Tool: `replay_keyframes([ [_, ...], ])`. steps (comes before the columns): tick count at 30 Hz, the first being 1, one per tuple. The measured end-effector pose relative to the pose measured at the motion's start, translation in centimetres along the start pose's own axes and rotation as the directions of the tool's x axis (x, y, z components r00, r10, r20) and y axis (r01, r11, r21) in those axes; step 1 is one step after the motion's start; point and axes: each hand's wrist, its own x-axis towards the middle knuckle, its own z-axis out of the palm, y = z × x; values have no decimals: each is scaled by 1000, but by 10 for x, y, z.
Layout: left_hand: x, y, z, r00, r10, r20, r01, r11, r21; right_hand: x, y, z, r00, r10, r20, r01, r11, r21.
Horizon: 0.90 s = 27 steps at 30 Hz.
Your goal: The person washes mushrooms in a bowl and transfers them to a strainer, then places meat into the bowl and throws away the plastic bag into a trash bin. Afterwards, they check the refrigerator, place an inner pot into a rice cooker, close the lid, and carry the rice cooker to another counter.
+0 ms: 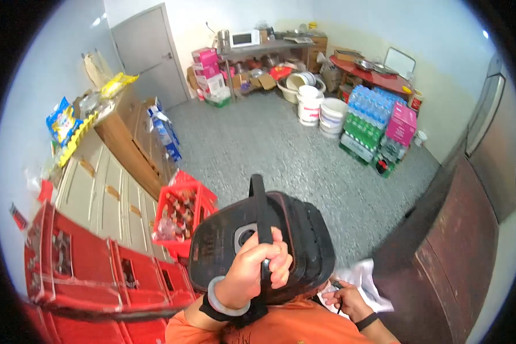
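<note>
My left hand (258, 266), with a pale bracelet at the wrist, is wrapped round the carry handle of a black rice cooker (218, 241). The cooker hangs close in front of my orange shirt, with its handle upright. Lower right, my right hand (350, 299) has its fingers closed on a thin dark cord (339, 285), whose far end is hidden. Behind that hand lies a crumpled white cloth or bag (372, 286).
Red crates (92, 258) stack up at left, beside a crate of bottles (180, 215) and drawer cabinets (114, 189). White buckets (309, 106) and packs of bottled water (366, 117) stand farther off. A dark brown surface (441, 281) rises at right.
</note>
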Motion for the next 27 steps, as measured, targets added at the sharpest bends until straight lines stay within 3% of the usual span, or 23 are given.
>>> replay_keyframes([
  [2,40,28,-16,998,54,-29,-54,998,-14,51,-47,19,999,-7,53,8,1000,-9],
  [4,86,59,-25,995,75,-64,-73,997,26,93,-94,37,999,29,-26,-30,998,-49],
  [6,132,93,-32,992,99,-83,-99,995,1,138,-140,45,997,47,57,-46,999,-23],
  [9,191,144,-31,977,132,-168,-134,991,2,184,-232,79,991,21,134,-4,992,-125],
  [14,305,224,-61,960,188,-207,-190,982,10,293,-342,122,989,32,143,-12,990,-139],
  [18,405,297,-116,968,146,-203,-148,989,4,390,-406,157,980,-12,198,28,996,-79],
  [19,430,321,-120,964,136,-230,-135,991,21,390,-433,184,999,-40,-28,39,999,-30],
  [22,505,378,-132,989,62,-134,-58,998,30,427,-491,214,995,-68,-69,69,998,7],
  [23,534,397,-138,994,16,-105,-15,1000,13,450,-507,211,997,-73,12,73,997,-3],
  [27,652,455,-159,999,-36,-37,37,999,25,525,-589,228,998,-63,30,60,995,82],
])
